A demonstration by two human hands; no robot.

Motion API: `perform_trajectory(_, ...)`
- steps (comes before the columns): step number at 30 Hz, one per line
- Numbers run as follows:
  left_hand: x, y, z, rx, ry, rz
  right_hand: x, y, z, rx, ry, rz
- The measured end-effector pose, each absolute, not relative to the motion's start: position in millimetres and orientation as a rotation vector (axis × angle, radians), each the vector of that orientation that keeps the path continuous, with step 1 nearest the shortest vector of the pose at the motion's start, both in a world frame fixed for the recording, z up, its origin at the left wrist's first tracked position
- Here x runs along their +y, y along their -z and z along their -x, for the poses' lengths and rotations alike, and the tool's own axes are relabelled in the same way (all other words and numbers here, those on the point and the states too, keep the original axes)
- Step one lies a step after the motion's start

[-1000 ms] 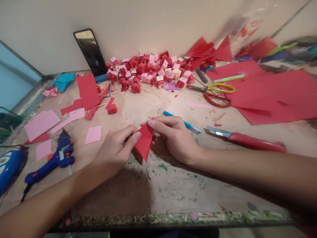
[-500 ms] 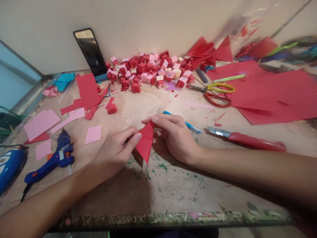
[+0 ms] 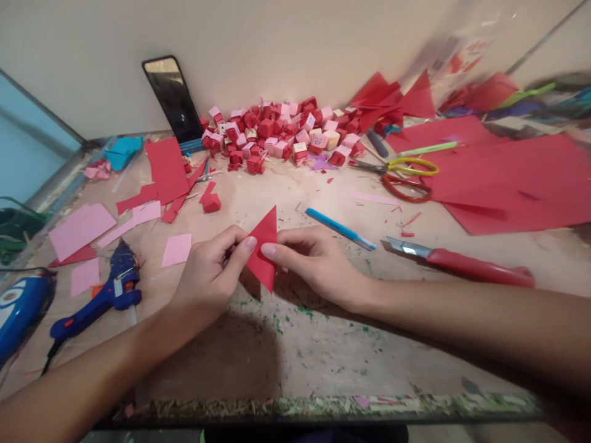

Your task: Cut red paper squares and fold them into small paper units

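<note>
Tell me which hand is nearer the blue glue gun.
Left. The left hand is to the right of the blue glue gun, not touching it; the right hand is farther right, across the red paper piece.

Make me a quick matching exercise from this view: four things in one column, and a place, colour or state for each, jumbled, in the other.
1. pointed red paper
2. phone
3. glue gun
4. scissors

A. one yellow handle, one red-orange
B. standing tilted, left of the paper cubes
C. dark blue
D. held by left hand and right hand

Pairs: 1-D, 2-B, 3-C, 4-A
</note>
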State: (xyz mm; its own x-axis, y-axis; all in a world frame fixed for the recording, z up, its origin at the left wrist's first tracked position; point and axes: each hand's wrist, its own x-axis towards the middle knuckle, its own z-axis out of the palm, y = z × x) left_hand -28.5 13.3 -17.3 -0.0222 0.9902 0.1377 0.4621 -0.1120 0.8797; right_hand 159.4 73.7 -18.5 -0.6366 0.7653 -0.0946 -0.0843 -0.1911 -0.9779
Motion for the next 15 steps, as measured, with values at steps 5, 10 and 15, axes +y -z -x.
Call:
perform_trajectory(5,11.3,16.3,26.7,1.493,-1.068,-1.588,72.5,20.9,-160.0,-1.488,-1.882,0.805)
perform_trajectory(10,9.7,14.3,26.8,1.508,-1.126,-1.548,72.3,19.8,-161.2,-1.528,-1.955,0.785)
perform_trajectory(15,11.4,18.5,29.0,1.561,-1.158,-1.568,73.3,19.4,-160.3,-1.556,-1.895,0.816)
